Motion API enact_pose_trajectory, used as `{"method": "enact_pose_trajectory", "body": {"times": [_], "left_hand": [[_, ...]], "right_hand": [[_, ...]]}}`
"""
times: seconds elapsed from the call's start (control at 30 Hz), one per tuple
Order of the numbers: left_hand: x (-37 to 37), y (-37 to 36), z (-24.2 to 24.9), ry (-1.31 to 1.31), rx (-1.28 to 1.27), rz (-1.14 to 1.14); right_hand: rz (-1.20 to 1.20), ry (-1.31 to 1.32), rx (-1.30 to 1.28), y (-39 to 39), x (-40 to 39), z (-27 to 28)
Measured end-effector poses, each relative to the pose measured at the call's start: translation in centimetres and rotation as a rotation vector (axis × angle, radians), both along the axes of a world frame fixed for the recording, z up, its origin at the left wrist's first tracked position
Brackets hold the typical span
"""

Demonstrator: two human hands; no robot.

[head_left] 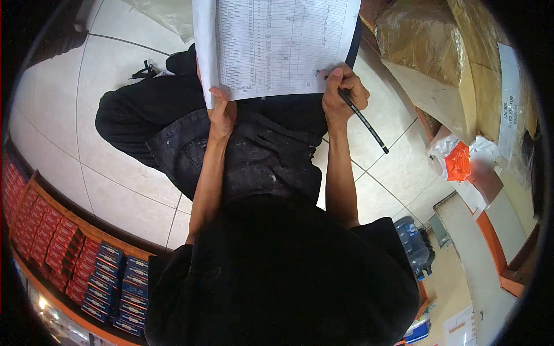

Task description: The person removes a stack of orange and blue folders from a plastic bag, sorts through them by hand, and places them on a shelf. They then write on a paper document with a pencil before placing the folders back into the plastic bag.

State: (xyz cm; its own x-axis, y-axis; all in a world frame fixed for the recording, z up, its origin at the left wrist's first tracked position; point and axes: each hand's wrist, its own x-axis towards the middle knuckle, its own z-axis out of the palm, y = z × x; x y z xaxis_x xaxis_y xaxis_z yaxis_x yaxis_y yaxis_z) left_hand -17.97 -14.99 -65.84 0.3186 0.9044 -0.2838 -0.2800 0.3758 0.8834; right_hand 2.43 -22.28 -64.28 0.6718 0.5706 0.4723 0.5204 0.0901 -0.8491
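A printed sheet of paper (277, 43) with rows of a table rests over my lap, against black trousers. My left hand (222, 112) pinches its lower left corner from below. My right hand (344, 92) holds a black pencil (365, 122), with the tip at the sheet's lower right edge and the shaft slanting down to the right. Both forearms reach forward from my black shirt.
White floor tiles (121, 190) lie under me. A shelf at the left holds several red boxes (52, 230) and blue boxes (115, 277). Cardboard cartons wrapped in plastic (438, 52) stand at the right, with an orange-and-white bag (456, 158) below them and a water bottle (412, 242).
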Motion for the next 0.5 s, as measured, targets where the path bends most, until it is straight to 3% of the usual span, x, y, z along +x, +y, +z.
{"method": "enact_pose_trajectory", "body": {"times": [0.5], "left_hand": [[-0.15,0.01,-0.24,0.001,0.009,0.005]], "right_hand": [[0.030,0.009,0.040,-0.15,0.21,-0.26]]}}
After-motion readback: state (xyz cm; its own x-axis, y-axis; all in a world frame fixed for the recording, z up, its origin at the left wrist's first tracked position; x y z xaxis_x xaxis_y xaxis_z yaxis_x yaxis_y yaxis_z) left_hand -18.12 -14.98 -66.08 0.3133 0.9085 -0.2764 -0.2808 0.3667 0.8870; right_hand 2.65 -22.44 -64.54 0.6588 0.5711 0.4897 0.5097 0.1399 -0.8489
